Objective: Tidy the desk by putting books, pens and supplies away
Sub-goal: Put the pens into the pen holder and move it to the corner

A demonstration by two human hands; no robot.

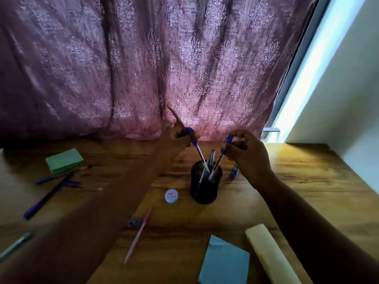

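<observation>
A black mesh pen holder (pixel 205 186) stands in the middle of the wooden desk (pixel 307 191) with several pens in it. My left hand (pixel 184 134) is above and left of it, closed on a blue-capped pen (pixel 200 154) whose lower end is inside the holder; a thin dark stick also pokes up from this hand. My right hand (pixel 249 152) is above and right of the holder, pinching the blue cap of another pen (pixel 220 158) that also stands in the holder.
Loose on the desk: a green pad (pixel 64 160), blue and black pens (pixel 49 193) at left, a teal pen (pixel 14 247), a round blue cap (pixel 171 195), a sharpener (pixel 135 221), a red pen (pixel 138 235), a blue pad (pixel 224 263), a yellow roll (pixel 270 255), a small blue item (pixel 234 171).
</observation>
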